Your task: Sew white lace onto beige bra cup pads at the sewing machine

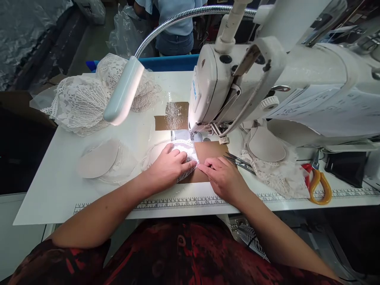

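My left hand (169, 166) lies flat, fingers spread, pressing a white lace piece (186, 148) down on the table just in front of the sewing machine's needle area (194, 136). My right hand (221, 174) rests beside it, fingers pressed together at the lace's right edge over a brown cardboard patch (209, 149). Metal tweezers (239, 161) run along the right hand's far side; whether the hand holds them I cannot tell. The white sewing machine (237, 83) looms above both hands.
A heap of white lace (89, 99) and a gooseneck lamp (123, 93) stand at the back left. A padded cup (97, 160) lies left, another cup (267, 148) on lace right. Orange-handled scissors (319, 186) sit far right. A person (175, 23) stands behind the table.
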Motion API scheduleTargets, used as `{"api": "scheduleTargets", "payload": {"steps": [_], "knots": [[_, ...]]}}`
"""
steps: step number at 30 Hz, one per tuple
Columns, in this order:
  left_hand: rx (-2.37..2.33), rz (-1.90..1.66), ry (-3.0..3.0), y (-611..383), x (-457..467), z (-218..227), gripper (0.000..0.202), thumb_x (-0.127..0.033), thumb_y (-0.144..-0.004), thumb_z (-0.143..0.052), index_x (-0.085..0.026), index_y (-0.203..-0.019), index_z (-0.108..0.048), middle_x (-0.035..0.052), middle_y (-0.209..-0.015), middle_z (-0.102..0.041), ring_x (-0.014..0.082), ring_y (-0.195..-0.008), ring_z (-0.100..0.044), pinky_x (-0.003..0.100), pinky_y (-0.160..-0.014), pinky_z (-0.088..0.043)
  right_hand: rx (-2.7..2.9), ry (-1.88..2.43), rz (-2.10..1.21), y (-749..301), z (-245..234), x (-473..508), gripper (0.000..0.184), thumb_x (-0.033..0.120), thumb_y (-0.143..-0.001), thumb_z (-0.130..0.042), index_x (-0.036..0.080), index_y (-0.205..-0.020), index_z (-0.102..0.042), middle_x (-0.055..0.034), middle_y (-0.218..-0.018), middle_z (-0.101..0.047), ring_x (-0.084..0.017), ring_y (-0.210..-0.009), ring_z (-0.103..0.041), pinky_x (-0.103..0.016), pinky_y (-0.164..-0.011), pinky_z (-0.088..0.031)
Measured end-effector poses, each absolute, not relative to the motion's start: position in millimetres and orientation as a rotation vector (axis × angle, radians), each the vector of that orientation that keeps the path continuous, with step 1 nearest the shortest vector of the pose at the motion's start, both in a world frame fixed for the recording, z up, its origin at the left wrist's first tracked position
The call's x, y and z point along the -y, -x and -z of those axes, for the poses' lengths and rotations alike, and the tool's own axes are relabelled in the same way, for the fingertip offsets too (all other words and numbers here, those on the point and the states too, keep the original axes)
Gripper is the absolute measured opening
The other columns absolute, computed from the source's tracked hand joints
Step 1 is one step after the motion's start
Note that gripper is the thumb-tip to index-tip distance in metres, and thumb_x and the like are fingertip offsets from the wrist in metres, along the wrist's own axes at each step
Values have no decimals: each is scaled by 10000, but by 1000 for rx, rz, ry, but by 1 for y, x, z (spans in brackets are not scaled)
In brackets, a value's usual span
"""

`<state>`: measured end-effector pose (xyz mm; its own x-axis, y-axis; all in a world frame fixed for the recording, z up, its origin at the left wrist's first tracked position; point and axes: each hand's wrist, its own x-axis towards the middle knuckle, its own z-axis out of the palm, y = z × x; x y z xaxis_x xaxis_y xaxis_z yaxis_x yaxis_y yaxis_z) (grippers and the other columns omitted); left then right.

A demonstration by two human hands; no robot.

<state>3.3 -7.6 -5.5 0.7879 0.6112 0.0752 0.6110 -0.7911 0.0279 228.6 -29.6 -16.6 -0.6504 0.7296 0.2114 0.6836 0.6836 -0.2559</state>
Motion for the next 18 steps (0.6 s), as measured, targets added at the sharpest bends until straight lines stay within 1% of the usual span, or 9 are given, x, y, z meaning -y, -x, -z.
{"api": "scheduleTargets", "payload": {"steps": [3,5,7,9,11,14,18], "knots": [[-1008,-139,-2956,-4,8,5,396,-134,-871,-485,-218,-1247,-578,73,-854,-579,201,-771,-501,434,-839,-366,2544,1127,-281,-228,17,27,353,52,-837,-431,149,-1117,-623,-66,-927,-616,-184,-790,-456,-295,-717,-359],[-999,-181,-2946,-4,8,5,399,-132,-876,-479,-219,-1254,-574,87,-913,-593,216,-829,-515,431,-845,-380,2539,1157,-260,-226,18,25,355,58,-833,-432,146,-1119,-622,-69,-919,-618,-189,-791,-464,-295,-705,-355],[-966,-245,-2935,-3,8,5,384,-138,-887,-466,-209,-1249,-576,113,-1072,-595,238,-947,-521,423,-867,-397,2569,1185,-196,-223,18,24,340,62,-827,-435,158,-1079,-642,-63,-876,-611,-191,-761,-451,-299,-680,-337],[-923,-284,-2923,-2,8,6,371,-132,-890,-448,-175,-1234,-578,125,-1243,-548,246,-1040,-510,394,-870,-425,2602,1194,-124,-221,18,24,333,54,-818,-437,167,-1042,-657,-55,-837,-601,-190,-730,-428,-303,-663,-316],[-915,-288,-2920,-2,7,8,381,-120,-886,-426,-136,-1242,-562,129,-1322,-511,236,-1038,-521,367,-839,-459,2620,1192,-72,-220,18,25,337,40,-802,-444,165,-1027,-660,-50,-817,-595,-187,-715,-410,-304,-657,-300],[-940,-272,-2958,-2,7,10,426,-123,-871,-424,-90,-1284,-521,141,-1353,-502,239,-994,-548,366,-813,-486,2622,1190,-38,-220,18,28,346,24,-785,-452,159,-1031,-656,-46,-821,-598,-185,-714,-399,-305,-654,-286],[-936,-273,-3000,-2,8,12,403,-111,-841,-456,-47,-1221,-574,159,-1328,-534,236,-951,-582,363,-817,-499,2619,1198,-29,-220,19,29,343,26,-781,-458,158,-1034,-649,-48,-827,-595,-185,-720,-397,-309,-649,-272]]}}
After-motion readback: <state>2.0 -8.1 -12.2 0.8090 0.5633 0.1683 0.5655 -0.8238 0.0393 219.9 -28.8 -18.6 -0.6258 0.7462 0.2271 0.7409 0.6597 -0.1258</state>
